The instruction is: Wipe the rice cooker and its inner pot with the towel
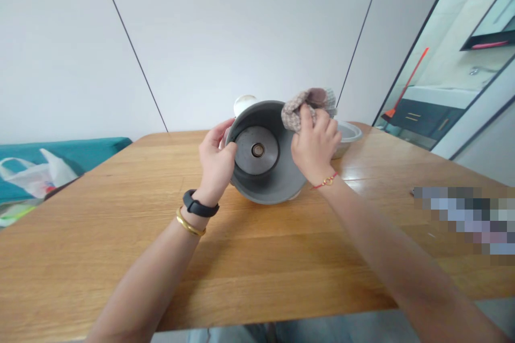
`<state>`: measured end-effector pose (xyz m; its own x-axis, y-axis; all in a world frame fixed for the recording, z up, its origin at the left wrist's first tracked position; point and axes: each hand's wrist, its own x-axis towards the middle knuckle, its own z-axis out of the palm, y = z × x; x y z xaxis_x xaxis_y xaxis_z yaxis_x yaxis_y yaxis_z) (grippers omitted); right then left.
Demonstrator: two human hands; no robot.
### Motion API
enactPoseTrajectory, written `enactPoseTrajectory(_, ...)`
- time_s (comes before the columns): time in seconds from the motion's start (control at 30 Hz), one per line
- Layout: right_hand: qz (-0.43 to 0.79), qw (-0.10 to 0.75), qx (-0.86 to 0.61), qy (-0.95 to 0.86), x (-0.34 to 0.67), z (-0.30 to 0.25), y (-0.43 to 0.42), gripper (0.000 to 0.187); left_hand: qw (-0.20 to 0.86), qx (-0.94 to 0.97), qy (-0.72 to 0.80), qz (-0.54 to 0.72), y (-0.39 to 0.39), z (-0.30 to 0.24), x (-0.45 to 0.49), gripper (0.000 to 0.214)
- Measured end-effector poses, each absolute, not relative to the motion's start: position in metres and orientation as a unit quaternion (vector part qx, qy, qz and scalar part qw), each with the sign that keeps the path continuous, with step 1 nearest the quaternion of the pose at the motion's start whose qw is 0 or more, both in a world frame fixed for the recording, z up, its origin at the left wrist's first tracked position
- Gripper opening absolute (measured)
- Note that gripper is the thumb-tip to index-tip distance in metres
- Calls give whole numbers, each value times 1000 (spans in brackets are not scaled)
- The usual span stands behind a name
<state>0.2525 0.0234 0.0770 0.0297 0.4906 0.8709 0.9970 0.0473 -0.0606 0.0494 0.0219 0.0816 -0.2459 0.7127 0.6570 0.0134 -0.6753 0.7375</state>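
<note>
A grey round cooker body [261,182] is tipped on its side on the wooden table [249,257], its opening turned toward me, with a round metal plate [256,150] at its bottom. My left hand [216,163] grips its left rim, fingers curled over the edge. My right hand [316,144] is closed on a checked brown cloth [308,103] and presses it against the upper right rim. A black band and a gold bangle sit on my left wrist, a red string on my right.
Behind the cooker stand a white rounded lid [244,103] and a pale bowl [349,136] at the right. A teal bench with a plastic bag [38,177] lies at the left. A blurred patch [466,220] covers the table's right side. A doorway opens at the far right.
</note>
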Motion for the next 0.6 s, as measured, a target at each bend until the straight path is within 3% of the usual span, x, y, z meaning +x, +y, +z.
enactPoseTrajectory(0.07, -322, 386, -587, -635, 245, 72, 9, 68, 245, 561, 315, 725, 21, 81, 50, 52)
enactPoseTrajectory(0.37, -103, 238, -565, -783, 176, 48, 28, 62, 227, 573, 310, 724, 17, 79, 52, 52)
enactPoseTrajectory(0.5, -125, 198, -480, -845, 181, 50, 24, 57, 242, 564, 295, 732, 18, 79, 51, 51)
enactPoseTrajectory(0.6, -185, 216, -529, -799, 194, 67, 40, 54, 240, 570, 303, 725, 17, 79, 52, 52)
